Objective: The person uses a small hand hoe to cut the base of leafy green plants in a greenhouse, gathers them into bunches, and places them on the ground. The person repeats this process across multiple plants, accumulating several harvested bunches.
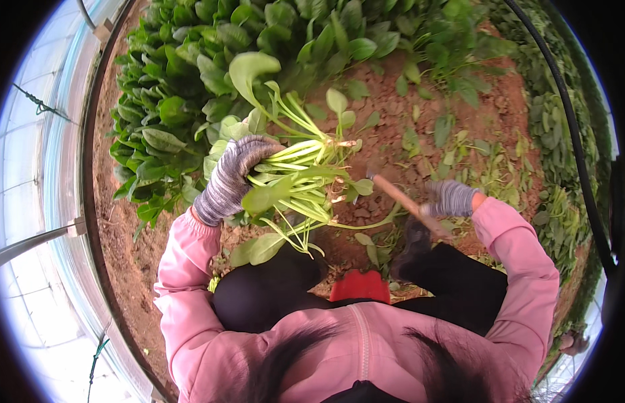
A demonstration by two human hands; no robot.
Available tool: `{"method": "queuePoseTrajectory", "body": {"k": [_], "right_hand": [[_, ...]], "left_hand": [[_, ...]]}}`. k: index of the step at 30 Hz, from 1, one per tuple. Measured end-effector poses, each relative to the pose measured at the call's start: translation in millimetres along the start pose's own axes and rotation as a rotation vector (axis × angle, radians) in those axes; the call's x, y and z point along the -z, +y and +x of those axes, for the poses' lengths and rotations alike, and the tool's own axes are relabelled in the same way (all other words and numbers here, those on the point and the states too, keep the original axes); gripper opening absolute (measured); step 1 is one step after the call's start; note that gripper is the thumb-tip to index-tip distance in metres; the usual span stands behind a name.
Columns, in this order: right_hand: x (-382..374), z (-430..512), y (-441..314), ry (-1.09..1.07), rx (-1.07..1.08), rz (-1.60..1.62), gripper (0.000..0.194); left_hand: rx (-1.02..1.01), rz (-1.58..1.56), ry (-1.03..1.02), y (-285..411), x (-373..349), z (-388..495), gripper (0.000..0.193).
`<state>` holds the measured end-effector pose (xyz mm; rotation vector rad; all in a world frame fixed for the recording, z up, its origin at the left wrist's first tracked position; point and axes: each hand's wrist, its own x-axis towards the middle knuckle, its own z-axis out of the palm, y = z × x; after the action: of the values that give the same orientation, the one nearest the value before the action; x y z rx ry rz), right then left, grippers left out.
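My left hand point(237, 174), in a grey striped knit glove, grips a bunch of leafy greens point(305, 156) that look like spinach. Their pale stems and pinkish root ends point to the right, while several leaves hang loose below. On the right, my right hand point(451, 199), gloved the same way and slightly blurred, is closed around the wooden handle of a small hand tool point(398, 194). The handle slants up and left to a metal collar near the root ends. Its blade is too blurred and hidden to identify.
Dense spinach plants point(191, 85) grow ahead and to the left. Loose leaves lie on reddish soil point(378, 101). A red plastic seat or container point(360, 287) sits between my legs. Plastic greenhouse sheeting point(35, 201) runs along the left; a black hose or cable point(569, 101) curves down the right.
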<state>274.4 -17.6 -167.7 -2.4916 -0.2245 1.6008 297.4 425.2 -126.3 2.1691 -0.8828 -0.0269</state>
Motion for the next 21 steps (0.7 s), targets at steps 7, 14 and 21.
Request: {"method": "queuePoseTrajectory", "body": {"k": [7,14,21], "right_hand": [[37.8,-143.7,-35.3,0.896,0.723,0.679,0.047],[-4.8,-219.6,-78.6,1.052,0.752,0.382,0.061],[-34.0,-209.3,-41.5,1.005,0.784,0.558,0.032]], "left_hand": [[0.038,-0.235,0.046,90.6,-5.3,56.9,0.052],[0.083,0.025,0.082,165.2,-21.9,78.1,0.055],[0.157,0.101,0.2,192.0,-70.6,73.4,0.06]]}}
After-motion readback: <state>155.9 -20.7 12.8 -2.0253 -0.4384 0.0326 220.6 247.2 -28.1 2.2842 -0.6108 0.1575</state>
